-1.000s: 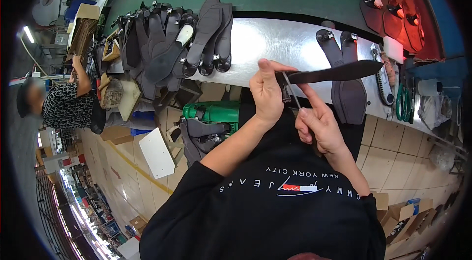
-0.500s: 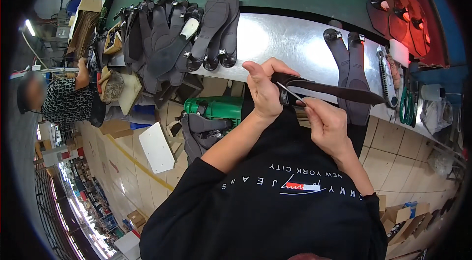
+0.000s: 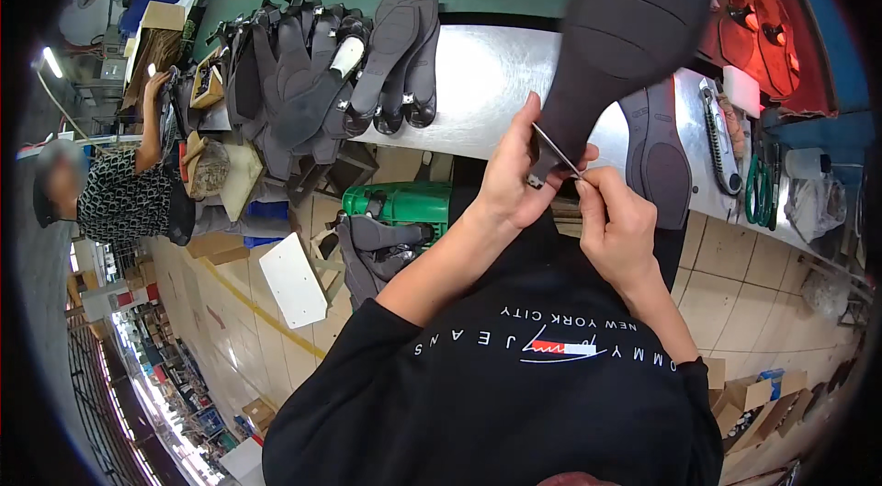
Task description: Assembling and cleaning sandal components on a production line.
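Observation:
My left hand (image 3: 514,181) is closed around the narrow heel end of a dark grey shoe sole (image 3: 634,22), whose broad ridged forefoot points away from me. A small shiny piece shows at the heel by my palm. Between thumb and fingertips, my right hand (image 3: 617,224) pinches a thin metal rod (image 3: 558,150). It slants across the heel end of the sole toward my left thumb; whether it touches the sole I cannot tell. Two more soles (image 3: 663,160) lie overlapped on the metal table, right of my hands.
Several soles (image 3: 299,73) are heaped on the metal tabletop (image 3: 496,73) at left. A box cutter (image 3: 720,146) and green-handled scissors (image 3: 760,197) lie at right. More soles sit in a red-lit box (image 3: 808,91). Below stands a green bin (image 3: 404,201). A person (image 3: 129,178) works far left.
The sole has swung from edge-on, pointing right, to face-on, pointing away with its broad end over the green surface. My left hand has turned with it; the right keeps the rod.

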`<state>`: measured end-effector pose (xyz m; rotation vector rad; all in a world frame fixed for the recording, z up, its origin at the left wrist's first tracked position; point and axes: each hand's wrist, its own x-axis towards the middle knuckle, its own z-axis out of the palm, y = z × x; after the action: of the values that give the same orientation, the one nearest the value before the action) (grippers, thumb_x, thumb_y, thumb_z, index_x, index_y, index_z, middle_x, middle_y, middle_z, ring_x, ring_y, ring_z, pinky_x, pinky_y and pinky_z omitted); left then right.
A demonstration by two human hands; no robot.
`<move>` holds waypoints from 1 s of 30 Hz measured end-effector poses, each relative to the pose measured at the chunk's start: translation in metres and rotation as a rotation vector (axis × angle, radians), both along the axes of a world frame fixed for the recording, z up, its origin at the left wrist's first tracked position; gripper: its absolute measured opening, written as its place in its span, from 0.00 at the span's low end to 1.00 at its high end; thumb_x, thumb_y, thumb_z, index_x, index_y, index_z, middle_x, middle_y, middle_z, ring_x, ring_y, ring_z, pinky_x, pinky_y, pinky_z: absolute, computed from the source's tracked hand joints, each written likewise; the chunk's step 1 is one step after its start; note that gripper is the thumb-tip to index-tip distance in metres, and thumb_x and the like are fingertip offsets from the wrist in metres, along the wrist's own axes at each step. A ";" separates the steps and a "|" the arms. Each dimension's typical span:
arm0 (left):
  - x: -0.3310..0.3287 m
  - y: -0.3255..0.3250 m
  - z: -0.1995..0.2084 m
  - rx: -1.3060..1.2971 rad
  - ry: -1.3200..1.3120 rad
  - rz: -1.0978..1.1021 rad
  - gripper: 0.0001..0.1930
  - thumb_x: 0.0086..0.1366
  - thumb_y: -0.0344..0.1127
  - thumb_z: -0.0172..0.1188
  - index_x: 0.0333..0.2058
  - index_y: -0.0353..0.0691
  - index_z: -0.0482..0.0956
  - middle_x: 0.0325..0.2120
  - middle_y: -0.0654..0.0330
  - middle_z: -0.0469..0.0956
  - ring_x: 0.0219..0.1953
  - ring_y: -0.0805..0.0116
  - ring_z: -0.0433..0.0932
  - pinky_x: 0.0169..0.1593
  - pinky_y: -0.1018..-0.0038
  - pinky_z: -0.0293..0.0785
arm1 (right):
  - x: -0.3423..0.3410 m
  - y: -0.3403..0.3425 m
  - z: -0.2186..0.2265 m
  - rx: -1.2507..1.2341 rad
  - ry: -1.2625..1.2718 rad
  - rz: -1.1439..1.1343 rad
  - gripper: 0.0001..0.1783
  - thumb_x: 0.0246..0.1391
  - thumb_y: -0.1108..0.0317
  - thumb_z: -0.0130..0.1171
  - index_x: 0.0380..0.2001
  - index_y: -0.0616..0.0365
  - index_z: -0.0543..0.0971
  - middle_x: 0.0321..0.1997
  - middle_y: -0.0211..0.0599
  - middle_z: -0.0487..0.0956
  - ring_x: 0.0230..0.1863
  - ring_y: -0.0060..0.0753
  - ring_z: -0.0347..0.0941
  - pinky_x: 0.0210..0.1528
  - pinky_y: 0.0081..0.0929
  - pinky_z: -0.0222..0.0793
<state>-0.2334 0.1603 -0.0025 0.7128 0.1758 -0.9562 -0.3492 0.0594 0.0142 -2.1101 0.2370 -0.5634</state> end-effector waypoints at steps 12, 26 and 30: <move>0.002 -0.012 -0.018 0.093 -0.016 0.112 0.27 0.64 0.63 0.54 0.39 0.40 0.74 0.27 0.59 0.77 0.27 0.63 0.80 0.31 0.71 0.76 | -0.005 0.019 -0.009 -0.006 -0.109 0.201 0.06 0.52 0.74 0.59 0.32 0.58 0.72 0.19 0.43 0.73 0.20 0.47 0.73 0.22 0.38 0.66; -0.007 -0.001 -0.012 0.023 -0.106 0.104 0.16 0.70 0.41 0.50 0.46 0.34 0.75 0.39 0.56 0.80 0.39 0.65 0.80 0.47 0.67 0.77 | 0.029 -0.001 -0.016 -0.091 -0.281 0.109 0.22 0.48 0.79 0.63 0.49 0.56 0.80 0.25 0.39 0.76 0.24 0.35 0.75 0.25 0.25 0.68; 0.033 0.032 0.002 0.292 -0.620 0.412 0.08 0.67 0.35 0.57 0.39 0.37 0.80 0.35 0.63 0.80 0.34 0.76 0.77 0.41 0.79 0.73 | 0.032 -0.039 -0.004 0.196 0.001 0.065 0.27 0.51 0.77 0.60 0.57 0.55 0.75 0.25 0.23 0.71 0.21 0.10 0.61 0.22 0.14 0.57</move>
<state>-0.2003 0.1922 -0.0002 1.1580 -0.0871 -0.2888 -0.3167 0.0200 0.0107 -1.9217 0.2142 -0.4807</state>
